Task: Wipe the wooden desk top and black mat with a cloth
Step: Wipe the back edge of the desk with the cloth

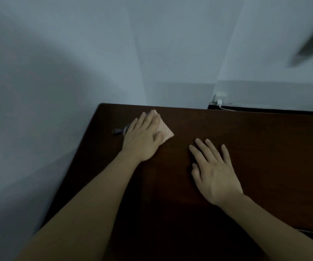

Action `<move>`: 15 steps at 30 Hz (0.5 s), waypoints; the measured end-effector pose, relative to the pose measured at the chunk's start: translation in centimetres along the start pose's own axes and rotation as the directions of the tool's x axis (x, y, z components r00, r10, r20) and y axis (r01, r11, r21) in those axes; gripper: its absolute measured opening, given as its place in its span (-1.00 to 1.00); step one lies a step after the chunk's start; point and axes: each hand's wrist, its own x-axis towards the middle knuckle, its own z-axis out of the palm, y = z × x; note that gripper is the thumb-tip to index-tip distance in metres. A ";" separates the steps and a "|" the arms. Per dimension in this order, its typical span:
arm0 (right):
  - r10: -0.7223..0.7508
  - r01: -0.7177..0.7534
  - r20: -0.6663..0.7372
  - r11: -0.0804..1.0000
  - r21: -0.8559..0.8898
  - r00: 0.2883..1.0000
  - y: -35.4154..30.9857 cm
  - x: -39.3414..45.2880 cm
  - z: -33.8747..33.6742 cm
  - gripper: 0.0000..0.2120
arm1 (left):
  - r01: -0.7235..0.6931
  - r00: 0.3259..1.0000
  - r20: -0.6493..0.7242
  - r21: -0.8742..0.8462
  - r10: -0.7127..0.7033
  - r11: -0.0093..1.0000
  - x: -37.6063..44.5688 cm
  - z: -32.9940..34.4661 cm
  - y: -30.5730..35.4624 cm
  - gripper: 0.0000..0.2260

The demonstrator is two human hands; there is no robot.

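Two hands are on the dark wooden desk [246, 147], both flat. The left hand [142, 136] lies spread with straight fingers pressing down on a pinkish waffle-textured cloth [164, 129], which sits near the far left corner of the desk; one pointed corner of the cloth sticks out to the right of the thumb and a little shows beyond the fingertips. The right hand [213, 172] rests palm-down on bare wood near the middle of the desk, fingers relaxed and slightly fanned, holding nothing and well apart from the cloth.

Just beside the left hand, on its outer side, a small grey object [119, 131] lies on the desk; it is too blurred to name. At the wall behind the desk a white charger [220, 99] sits in a socket with its cable trailing to the right. No black mat can be made out in this view.

By its look the cloth is light, soft and limp, so it should bunch or fold if pushed from one edge only. A flat palm over its middle, as now, seems the best hold: the pressure keeps it spread, and the weave should drag evenly over the smooth wood. The polished top may let the cloth slide easily, so firm downward pressure matters more than any pinch. The grey object probably needs lifting or skirting for the corner to be wiped.
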 end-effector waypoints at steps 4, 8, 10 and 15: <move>-0.013 0.013 -0.026 1.000 0.007 1.000 -0.1 -0.2 0.0 -0.37 | 0.014 1.000 -0.016 -0.035 -0.014 0.999 3.3 0.0 1.7 -0.45; 0.009 -0.007 -0.041 1.000 0.028 0.999 -0.2 -0.3 0.0 -0.35 | -0.110 0.994 -0.005 -0.014 0.110 0.994 -0.7 0.1 2.1 -0.45; 0.029 -0.028 -0.048 0.999 0.021 0.998 -0.2 -0.4 0.1 -0.35 | -0.200 0.980 0.019 -0.027 0.200 0.979 -4.1 0.3 2.1 -0.46; 0.052 -0.052 -0.059 0.999 0.000 0.997 -0.4 -0.4 0.4 -0.30 | -0.327 0.942 0.074 -0.013 0.327 0.945 -7.7 0.7 2.0 -0.44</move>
